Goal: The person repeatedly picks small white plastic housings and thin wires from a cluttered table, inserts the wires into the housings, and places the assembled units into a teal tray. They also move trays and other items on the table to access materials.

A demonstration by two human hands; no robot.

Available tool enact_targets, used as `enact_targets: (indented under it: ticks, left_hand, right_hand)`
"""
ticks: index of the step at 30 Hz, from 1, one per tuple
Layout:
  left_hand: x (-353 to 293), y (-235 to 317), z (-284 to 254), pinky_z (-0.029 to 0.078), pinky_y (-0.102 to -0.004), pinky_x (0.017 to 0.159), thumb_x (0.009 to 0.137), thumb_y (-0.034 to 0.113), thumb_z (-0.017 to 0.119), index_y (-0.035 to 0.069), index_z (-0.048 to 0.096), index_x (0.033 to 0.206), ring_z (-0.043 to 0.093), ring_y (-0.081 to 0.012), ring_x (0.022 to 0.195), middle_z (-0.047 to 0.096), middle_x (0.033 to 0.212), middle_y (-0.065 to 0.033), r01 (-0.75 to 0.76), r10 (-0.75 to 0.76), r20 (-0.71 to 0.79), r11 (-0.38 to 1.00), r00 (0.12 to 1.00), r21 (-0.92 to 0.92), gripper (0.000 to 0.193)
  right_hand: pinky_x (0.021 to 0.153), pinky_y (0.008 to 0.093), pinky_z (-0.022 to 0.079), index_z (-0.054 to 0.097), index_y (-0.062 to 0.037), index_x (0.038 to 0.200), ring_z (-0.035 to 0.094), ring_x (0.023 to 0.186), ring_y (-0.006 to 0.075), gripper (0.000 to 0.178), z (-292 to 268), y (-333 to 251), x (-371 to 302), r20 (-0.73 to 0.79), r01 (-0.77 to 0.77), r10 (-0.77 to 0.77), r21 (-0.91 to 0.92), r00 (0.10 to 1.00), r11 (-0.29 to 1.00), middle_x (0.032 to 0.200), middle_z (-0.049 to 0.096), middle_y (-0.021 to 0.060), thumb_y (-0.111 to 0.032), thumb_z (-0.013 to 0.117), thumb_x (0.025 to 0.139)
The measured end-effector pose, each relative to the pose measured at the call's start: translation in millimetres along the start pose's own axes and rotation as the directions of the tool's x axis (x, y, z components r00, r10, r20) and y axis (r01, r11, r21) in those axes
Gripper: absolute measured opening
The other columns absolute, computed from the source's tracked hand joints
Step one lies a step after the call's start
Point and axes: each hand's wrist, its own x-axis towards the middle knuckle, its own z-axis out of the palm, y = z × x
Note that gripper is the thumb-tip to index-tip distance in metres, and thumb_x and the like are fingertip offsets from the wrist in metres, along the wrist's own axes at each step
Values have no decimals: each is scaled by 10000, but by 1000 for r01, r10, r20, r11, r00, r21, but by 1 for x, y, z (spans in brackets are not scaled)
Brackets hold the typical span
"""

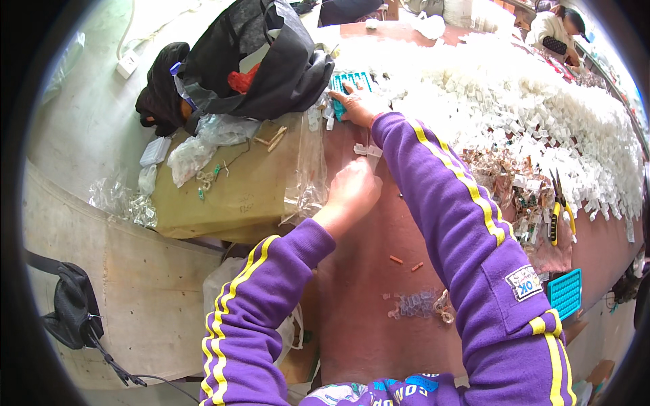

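My right hand [362,107] reaches to the far side of the table. Its fingers are spread over a teal gridded tray [340,108], which they touch and partly cover. Closer to me, my left hand [355,186] is closed, its fingertips turned away from view. Small white plastic pieces [367,150] sit right by its knuckles; whether the fist grips one of them cannot be made out. Left of the tray stands a big black bag [284,74] with a red item [244,79] inside.
A large heap of small white pieces [542,122] covers the table's right side. Yellow-handled pliers [558,210] and a second teal tray [565,294] lie near it. Clear plastic bits [414,304] are close to me. A tan box [230,196] stands left; a person [556,34] sits far right.
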Motion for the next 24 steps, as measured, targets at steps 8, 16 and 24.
enact_targets:
  ticks: [8,16,24]
  left_hand:
    - [-52,28,13,529,-515,733,832,113,541,-48,551,916,647,-455,800,648,855,-285,64,-55,75,990,996,-127,183]
    - [-87,33,-11,515,-477,704,803,70,584,-21,529,900,608,-414,779,577,905,-230,-205,198,-79,974,977,-96,144]
    - [-69,5,-46,479,-380,780,823,56,650,4,529,840,578,-323,860,564,932,-151,-304,233,-294,925,927,-226,133]
  right_hand:
    - [1112,499,336,423,-354,1434,321,1401,389,743,-1,-1,-2,43,-25,26,-27,999,999,1525,347,110,-260,765,782]
    - [1122,540,311,388,-384,1447,314,1389,433,785,-4,5,-1,57,24,-19,-87,998,996,1537,314,125,-361,775,765]
    - [1147,546,251,381,-348,1466,247,1405,470,810,-13,28,0,130,92,-96,36,987,995,1551,277,176,-440,746,749]
